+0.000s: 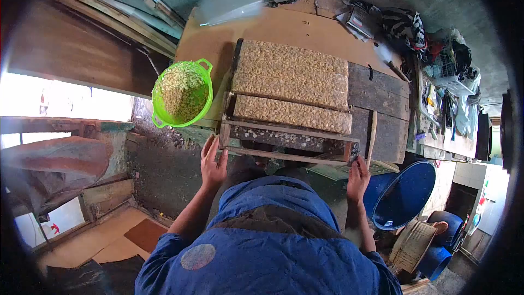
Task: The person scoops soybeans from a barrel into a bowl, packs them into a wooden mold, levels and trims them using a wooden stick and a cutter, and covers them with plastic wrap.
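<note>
A wooden frame (284,159) lies along the near edge of the table, its inner part dark with pale specks. Within its far part sits a narrow slab (292,113) of pale, grain-like pieces. Beyond that, a larger slab (292,71) of the same lumpy material is separated by a thin gap. My left hand (213,165) is at the frame's left near corner, fingers stretched out and thumb apart. At the right near corner, my right hand (357,180) has its fingers extended, the tips at the wood; whether they press on it I cannot tell.
A green colander (209,98) with pale pieces stands left of the slabs. A wooden stick (373,139) lies right of the frame. A clear plastic bag (229,5) is at the back. Below right stands a blue barrel (406,194). A cluttered side table (456,145) is farther right.
</note>
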A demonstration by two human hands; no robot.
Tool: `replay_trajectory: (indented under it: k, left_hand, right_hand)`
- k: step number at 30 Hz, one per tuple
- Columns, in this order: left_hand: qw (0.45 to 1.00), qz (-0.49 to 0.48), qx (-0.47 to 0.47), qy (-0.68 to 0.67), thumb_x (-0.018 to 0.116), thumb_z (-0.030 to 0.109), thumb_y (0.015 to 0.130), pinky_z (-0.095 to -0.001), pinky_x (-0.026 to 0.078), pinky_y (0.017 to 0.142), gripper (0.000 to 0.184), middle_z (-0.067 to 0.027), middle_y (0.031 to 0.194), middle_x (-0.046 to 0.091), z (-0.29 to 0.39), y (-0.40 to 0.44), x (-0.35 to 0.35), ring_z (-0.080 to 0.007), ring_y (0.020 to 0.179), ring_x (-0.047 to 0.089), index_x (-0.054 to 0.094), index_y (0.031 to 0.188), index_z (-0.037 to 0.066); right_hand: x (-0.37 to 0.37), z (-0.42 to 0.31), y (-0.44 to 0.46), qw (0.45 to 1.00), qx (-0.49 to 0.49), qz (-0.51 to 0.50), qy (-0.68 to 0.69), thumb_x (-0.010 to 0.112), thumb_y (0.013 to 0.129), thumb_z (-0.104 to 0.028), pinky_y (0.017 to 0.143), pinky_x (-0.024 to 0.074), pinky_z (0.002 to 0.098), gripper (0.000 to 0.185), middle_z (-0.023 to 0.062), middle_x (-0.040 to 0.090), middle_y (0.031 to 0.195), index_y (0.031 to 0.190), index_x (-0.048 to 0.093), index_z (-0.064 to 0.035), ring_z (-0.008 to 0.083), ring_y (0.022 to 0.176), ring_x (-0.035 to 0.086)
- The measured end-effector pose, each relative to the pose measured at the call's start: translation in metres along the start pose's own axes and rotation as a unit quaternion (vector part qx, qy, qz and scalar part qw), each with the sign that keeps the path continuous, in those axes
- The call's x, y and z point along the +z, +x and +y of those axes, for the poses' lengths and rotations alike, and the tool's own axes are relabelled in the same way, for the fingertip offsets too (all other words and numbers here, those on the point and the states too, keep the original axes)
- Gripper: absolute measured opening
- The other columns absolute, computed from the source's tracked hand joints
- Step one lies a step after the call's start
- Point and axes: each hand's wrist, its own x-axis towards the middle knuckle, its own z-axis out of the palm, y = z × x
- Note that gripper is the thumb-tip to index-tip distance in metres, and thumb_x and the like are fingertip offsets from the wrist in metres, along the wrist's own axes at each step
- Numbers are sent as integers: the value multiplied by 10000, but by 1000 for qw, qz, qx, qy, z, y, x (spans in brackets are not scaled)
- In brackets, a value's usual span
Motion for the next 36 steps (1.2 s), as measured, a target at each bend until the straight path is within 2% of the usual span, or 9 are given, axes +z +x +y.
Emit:
replay_trajectory:
  k: [2, 4, 10, 14, 16, 19, 23, 25, 36]
  left_hand:
    - [1000, -2, 1, 8, 628, 190, 964, -458, 355, 1124, 474, -228, 1458, 485, -6, 1, 4, -382, 1375, 433, 542, 1395, 12]
    - [1000, -5, 3, 16, 629, 193, 964, -459, 355, 1125, 472, -228, 1463, 480, -5, 4, 5, -384, 1378, 429, 544, 1394, 16]
    - [1000, -8, 6, 19, 632, 186, 969, -460, 365, 1118, 466, -230, 1465, 474, -9, 17, 12, -391, 1375, 432, 543, 1398, 27]
    - [1000, -5, 21, 17, 632, 171, 971, -455, 374, 1115, 467, -231, 1453, 484, -10, 20, 15, -396, 1366, 447, 534, 1401, 18]
    - [1000, -5, 22, 22, 632, 166, 971, -453, 375, 1115, 468, -232, 1448, 489, -9, 21, 15, -396, 1363, 451, 531, 1401, 14]
    - [1000, -3, 20, 15, 628, 168, 973, -450, 372, 1118, 466, -235, 1441, 495, -9, 20, 16, -396, 1363, 450, 531, 1401, 13]
    - [1000, -2, 18, 10, 618, 175, 979, -454, 373, 1116, 459, -242, 1438, 495, -7, 23, 17, -402, 1359, 452, 532, 1398, 10]
    - [1000, 1, 19, 10, 615, 177, 980, -455, 373, 1115, 457, -246, 1438, 493, -7, 25, 18, -405, 1356, 454, 533, 1397, 8]
    - [1000, 3, 16, -9, 612, 174, 980, -468, 391, 1090, 467, -246, 1423, 495, 10, 32, 10, -419, 1327, 468, 517, 1414, 28]
  right_hand:
    - [0, 8, 3, 1000, -4, 9, 13, 625, 988, -76, 764, 449, 222, 345, 31, 656, 1172, 1305, 599, 58, 66, 914, 560]
    - [-1, 8, 6, 998, -14, -2, -66, 620, 991, -87, 767, 457, 235, 343, 34, 654, 1159, 1302, 601, 55, 78, 923, 562]
    - [6, 3, 17, 994, 1, 8, -106, 609, 1000, -98, 782, 468, 247, 345, 39, 652, 1137, 1312, 596, 49, 117, 945, 583]
    - [11, 4, 19, 998, -3, 12, -54, 605, 1000, -88, 787, 466, 244, 339, 38, 644, 1121, 1309, 596, 52, 113, 951, 577]
    - [12, 6, 19, 1000, 0, 10, 28, 621, 984, -67, 692, 432, 226, 341, -10, 624, 994, 1310, 604, 29, 66, 789, 516]
    - [11, 8, 24, 998, -32, 14, -60, 623, 986, -74, 694, 439, 228, 340, 0, 634, 1005, 1310, 604, 26, 68, 787, 528]
    - [15, -1, 19, 1000, 9, 23, 2, 621, 988, -79, 693, 441, 228, 342, 6, 633, 1010, 1314, 601, 24, 68, 793, 529]
    - [14, -2, 19, 1000, 23, 13, 13, 612, 989, -55, 717, 433, 221, 337, 6, 634, 1073, 1312, 596, 41, 59, 835, 527]
    - [11, 1, 21, 1000, 2, 4, -14, 618, 999, -83, 713, 465, 231, 346, 19, 653, 1065, 1327, 591, 24, 70, 846, 561]
